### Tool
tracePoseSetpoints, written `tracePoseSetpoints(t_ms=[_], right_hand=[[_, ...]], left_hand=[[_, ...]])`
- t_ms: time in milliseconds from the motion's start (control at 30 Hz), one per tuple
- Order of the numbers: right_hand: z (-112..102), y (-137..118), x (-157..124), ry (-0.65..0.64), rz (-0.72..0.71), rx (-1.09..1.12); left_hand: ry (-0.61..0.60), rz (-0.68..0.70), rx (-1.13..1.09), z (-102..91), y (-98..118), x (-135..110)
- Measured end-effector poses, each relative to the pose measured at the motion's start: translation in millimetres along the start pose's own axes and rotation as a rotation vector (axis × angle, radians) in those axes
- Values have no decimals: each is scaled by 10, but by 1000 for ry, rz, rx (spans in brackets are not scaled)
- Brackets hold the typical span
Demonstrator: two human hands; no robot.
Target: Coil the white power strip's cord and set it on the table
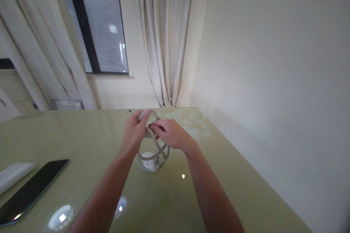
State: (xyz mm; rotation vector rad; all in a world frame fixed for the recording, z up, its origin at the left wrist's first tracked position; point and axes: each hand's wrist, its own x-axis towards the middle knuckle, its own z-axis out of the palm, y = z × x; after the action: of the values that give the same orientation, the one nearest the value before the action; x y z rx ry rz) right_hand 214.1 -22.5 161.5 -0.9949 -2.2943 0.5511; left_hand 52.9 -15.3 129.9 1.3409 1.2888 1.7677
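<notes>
A grey-white cable (161, 149) hangs in loose loops over the far part of the table. My left hand (134, 131) is closed around the top of the coil, thumb pressed on the loops. From the other side my right hand (171, 133) pinches at the cable in the middle of the coil, its fingertips close to the left thumb. Below both hands, ringed by the lower loops, is a white socket block (150, 162) with small dark slots in its face. Part of the coil is hidden behind my fingers.
The glossy greenish table (153, 204) reflects ceiling lights. At the left lie a flat black device (32, 191) and a long white object (15, 174). A small dark item (130, 110) sits near the far edge. A wall (273, 80) runs along the right side; curtains (166, 36) hang behind.
</notes>
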Motion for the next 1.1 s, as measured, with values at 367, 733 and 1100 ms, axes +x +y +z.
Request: tracePoseSetpoints(t_ms=[367,733,1100], right_hand=[[165,92,42,35,15,118],[146,557,221,517,229,270],[42,486,191,684,222,562]], left_hand=[[-164,-2,-86,-91,-20,50],[-224,268,745,-135,-34,3],[-426,16,111,70,-292,22]])
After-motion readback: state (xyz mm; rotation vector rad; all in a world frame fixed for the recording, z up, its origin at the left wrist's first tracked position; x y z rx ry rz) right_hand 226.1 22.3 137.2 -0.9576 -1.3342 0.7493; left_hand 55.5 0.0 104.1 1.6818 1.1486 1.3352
